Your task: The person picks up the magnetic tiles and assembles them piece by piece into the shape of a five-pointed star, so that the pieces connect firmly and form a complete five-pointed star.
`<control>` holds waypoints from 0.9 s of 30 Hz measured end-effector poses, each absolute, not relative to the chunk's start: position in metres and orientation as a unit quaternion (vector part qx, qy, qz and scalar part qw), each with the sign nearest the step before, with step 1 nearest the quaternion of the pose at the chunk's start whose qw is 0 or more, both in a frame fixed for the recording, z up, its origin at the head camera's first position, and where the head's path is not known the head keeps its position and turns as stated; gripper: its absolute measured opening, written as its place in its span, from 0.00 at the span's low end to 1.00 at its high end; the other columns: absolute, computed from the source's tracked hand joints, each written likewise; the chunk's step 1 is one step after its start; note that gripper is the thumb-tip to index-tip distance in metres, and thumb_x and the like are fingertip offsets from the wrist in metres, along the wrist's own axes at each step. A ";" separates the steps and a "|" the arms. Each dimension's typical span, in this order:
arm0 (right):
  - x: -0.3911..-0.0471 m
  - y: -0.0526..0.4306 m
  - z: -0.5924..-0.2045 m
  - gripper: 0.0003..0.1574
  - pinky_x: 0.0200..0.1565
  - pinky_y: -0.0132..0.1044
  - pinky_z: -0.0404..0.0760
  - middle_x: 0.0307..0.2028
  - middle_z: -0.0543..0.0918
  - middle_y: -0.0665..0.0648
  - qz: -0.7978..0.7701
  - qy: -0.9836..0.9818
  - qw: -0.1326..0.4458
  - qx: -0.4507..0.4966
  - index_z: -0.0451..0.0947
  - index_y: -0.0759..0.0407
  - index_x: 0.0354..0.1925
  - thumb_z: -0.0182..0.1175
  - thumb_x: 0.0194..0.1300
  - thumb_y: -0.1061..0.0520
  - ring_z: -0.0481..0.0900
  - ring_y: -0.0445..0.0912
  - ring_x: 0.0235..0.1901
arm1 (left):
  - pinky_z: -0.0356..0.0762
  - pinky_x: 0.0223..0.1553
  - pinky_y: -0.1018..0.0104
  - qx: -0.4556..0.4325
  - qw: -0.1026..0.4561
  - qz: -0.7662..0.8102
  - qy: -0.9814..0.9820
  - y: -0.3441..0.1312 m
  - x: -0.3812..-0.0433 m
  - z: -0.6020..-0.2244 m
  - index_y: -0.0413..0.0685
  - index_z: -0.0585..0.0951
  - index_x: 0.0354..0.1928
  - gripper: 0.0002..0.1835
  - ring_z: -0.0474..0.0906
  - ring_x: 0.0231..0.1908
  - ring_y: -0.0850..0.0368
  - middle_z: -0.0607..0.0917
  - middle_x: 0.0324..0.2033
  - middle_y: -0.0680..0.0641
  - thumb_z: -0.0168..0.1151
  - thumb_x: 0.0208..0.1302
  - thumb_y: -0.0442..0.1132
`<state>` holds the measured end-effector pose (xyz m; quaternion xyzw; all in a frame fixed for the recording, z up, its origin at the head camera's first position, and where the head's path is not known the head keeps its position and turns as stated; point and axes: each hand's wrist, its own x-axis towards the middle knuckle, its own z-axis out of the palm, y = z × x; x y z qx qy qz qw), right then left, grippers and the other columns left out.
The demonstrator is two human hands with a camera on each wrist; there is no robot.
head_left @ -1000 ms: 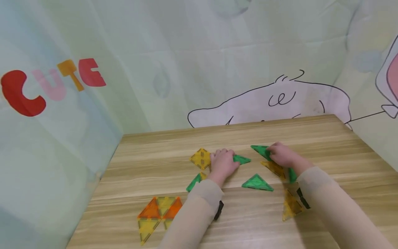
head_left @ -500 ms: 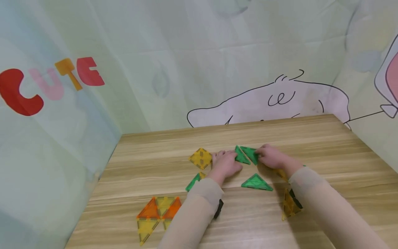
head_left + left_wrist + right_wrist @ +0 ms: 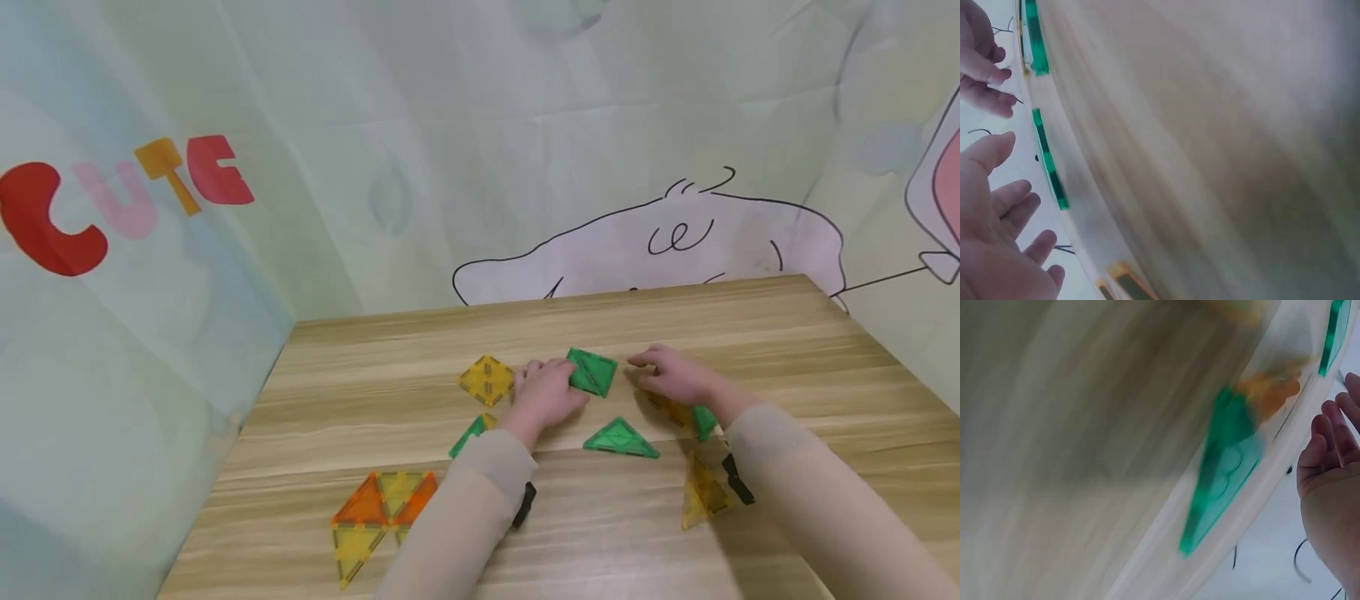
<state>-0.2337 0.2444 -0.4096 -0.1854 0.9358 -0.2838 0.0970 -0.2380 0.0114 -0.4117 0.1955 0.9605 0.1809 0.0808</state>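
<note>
Two green triangular magnetic tiles (image 3: pixel 592 372) lie long side to long side on the wooden table, forming a square. My left hand (image 3: pixel 546 392) lies along the left side of that square, fingertips right at its edge. In the left wrist view the same left hand (image 3: pixel 1004 231) has loosely extended fingers. My right hand (image 3: pixel 675 375) hovers just right of the square, a gap between fingertips and tiles. Below that hand are an amber triangular tile (image 3: pixel 667 408) and a green tile (image 3: pixel 703 422), partly covered. Another green triangle (image 3: pixel 621 439) lies nearer, between the arms.
An amber square (image 3: pixel 487 380) sits left of my left hand. Nearer are a green-and-amber piece (image 3: pixel 471 435), partly behind the sleeve, and a group of orange and yellow triangles (image 3: pixel 363 504). Another amber triangle (image 3: pixel 703 493) lies by the right sleeve. A printed curtain (image 3: pixel 375 208) hangs behind the table (image 3: pixel 360 350).
My right hand brought one green triangle leftward against the other, closing them into a square, then let go and drew back right. The left hand stayed nearly in place as its green triangle turned.
</note>
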 end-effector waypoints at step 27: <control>-0.182 0.317 -0.420 0.26 0.48 0.55 0.72 0.48 0.74 0.64 -0.243 0.946 0.066 -0.202 0.76 0.64 0.54 0.63 0.60 0.53 0.73 0.57 0.47 | 0.54 0.56 0.57 0.363 0.115 0.104 0.919 0.095 -0.209 -0.417 0.67 0.69 0.65 0.28 0.61 0.63 0.61 0.69 0.61 0.66 0.54 0.62 0.60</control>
